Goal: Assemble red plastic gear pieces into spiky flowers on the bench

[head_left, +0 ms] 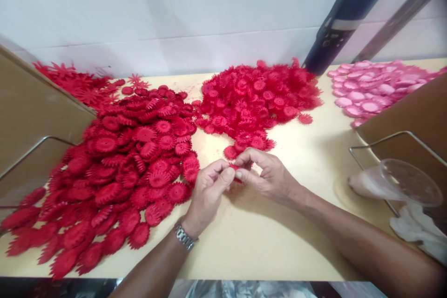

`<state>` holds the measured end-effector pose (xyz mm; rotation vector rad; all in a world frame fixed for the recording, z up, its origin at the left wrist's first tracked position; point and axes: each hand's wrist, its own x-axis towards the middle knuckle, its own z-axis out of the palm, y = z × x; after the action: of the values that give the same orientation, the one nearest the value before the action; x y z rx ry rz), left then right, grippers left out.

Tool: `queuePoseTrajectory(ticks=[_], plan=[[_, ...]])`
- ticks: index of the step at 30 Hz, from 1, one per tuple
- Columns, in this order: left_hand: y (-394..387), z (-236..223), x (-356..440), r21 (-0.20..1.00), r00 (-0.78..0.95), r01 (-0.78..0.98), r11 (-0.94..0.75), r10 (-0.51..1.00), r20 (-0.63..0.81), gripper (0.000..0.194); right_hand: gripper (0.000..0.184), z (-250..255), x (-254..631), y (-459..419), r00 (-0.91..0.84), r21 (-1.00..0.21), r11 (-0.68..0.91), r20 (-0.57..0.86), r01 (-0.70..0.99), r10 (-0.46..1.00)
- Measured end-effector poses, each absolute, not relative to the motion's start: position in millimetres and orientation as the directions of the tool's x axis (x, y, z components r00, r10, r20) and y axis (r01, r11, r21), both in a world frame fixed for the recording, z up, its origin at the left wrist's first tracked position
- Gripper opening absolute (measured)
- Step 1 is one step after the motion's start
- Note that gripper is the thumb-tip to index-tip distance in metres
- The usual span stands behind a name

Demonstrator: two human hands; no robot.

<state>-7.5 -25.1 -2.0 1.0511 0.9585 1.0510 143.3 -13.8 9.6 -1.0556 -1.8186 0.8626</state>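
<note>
My left hand [211,187] and my right hand [267,174] meet above the table, thumbs towards each other. Pinched between both sets of fingertips is a small red flower-shaped piece [234,167], mostly hidden by the fingers. Just beyond my fingers lies the near end of a pile of bright red toothed-edge flower pieces [251,98]. To the left of my left hand spreads a large heap of darker red round pieces with notched rims [139,158]. A metal-band watch [185,235] sits on my left wrist.
Flat red petal cut-outs [80,84] lie at the back left. Pink discs [380,86] are piled at the back right. A dark blue bottle-like object [342,18] leans against the wall. A clear plastic cup [398,184] lies tilted beside a wire stand [401,137] at right. Brown boards flank both sides.
</note>
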Motion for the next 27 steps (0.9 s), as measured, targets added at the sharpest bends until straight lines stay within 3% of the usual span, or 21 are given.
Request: queuePoseTrajectory(ticks=[5,14,23,27], plan=[[-21,1,-11,0.953,0.263,-0.238,0.186,0.957,-0.121,0.016,0.005,9,145,-15,-0.273,-0.840,0.439,0.362,0.319,0.891],[-19,3,-5,0.941,0.154,-0.319,0.116,0.986,-0.069,0.012,0.008,6,142,-17,-0.253,-0.819,0.480,0.415,0.314,0.874],[-18,8,-6,0.895,-0.051,-0.439,0.082,0.992,-0.115,0.015,0.011,8,144,-17,-0.226,-0.832,0.466,0.413,0.301,0.882],[-12,13,-16,0.873,-0.212,-0.487,0.014,0.968,-0.134,0.017,0.008,4,153,-13,-0.088,-0.889,0.409,0.399,0.207,0.913]])
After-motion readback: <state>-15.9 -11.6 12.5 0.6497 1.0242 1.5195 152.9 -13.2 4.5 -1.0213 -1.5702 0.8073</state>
